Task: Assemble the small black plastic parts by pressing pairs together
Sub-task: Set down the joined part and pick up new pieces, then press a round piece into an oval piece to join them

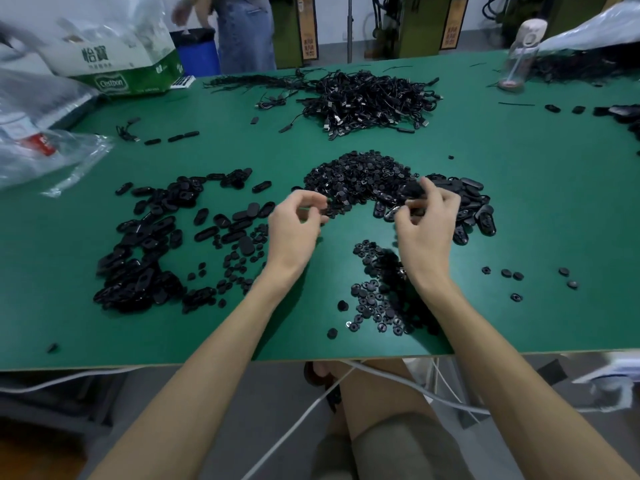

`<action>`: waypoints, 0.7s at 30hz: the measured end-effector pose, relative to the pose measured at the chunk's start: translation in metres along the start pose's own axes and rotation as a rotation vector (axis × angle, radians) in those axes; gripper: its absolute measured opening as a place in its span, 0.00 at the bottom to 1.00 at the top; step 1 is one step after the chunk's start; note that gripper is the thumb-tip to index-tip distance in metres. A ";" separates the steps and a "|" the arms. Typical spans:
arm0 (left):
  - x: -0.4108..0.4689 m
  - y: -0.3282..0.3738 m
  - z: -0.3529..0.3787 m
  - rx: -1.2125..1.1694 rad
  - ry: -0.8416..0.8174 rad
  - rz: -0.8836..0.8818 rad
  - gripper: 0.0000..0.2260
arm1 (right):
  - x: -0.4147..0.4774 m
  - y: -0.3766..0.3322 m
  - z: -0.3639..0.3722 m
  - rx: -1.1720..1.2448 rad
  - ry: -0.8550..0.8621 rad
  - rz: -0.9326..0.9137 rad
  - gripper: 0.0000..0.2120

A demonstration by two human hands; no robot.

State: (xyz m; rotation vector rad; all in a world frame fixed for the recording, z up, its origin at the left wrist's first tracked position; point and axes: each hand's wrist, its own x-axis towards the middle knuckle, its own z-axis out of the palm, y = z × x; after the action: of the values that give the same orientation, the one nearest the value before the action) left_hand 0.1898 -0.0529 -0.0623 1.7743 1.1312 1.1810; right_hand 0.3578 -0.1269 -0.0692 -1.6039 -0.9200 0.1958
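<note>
A heap of small round black parts (360, 174) lies mid-table on the green table (519, 188). To its right is a heap of oval black shells (467, 202). My right hand (427, 220) hovers between them and pinches a blurred black part (411, 190) with thumb and fingertips. My left hand (296, 225) is at the round heap's left edge, its fingers loosely curled with no part seen between them. More oval pieces (149, 244) are spread on the left. A nearer patch of round parts (377, 299) lies under my right wrist.
A tangle of black cables (367, 102) lies behind the heaps. Clear plastic bags (45, 126) and a green-and-white carton (117, 64) sit at the far left, a bottle (519, 53) at the far right. A person (242, 29) stands beyond the table. The front edge (207, 364) is near my elbows.
</note>
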 end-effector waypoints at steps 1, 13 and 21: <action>0.006 -0.002 -0.010 0.079 0.024 -0.005 0.11 | 0.001 0.001 0.000 0.007 -0.006 0.025 0.30; 0.083 -0.059 -0.139 1.040 -0.028 -0.216 0.24 | -0.003 0.003 0.005 -0.090 -0.143 -0.037 0.19; 0.080 -0.074 -0.142 1.297 -0.031 -0.036 0.13 | -0.004 0.007 0.013 -0.323 -0.440 -0.279 0.16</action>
State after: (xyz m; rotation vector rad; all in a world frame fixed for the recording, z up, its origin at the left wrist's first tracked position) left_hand 0.0513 0.0604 -0.0561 2.5895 2.1475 0.2852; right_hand 0.3507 -0.1199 -0.0809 -1.7357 -1.5681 0.2164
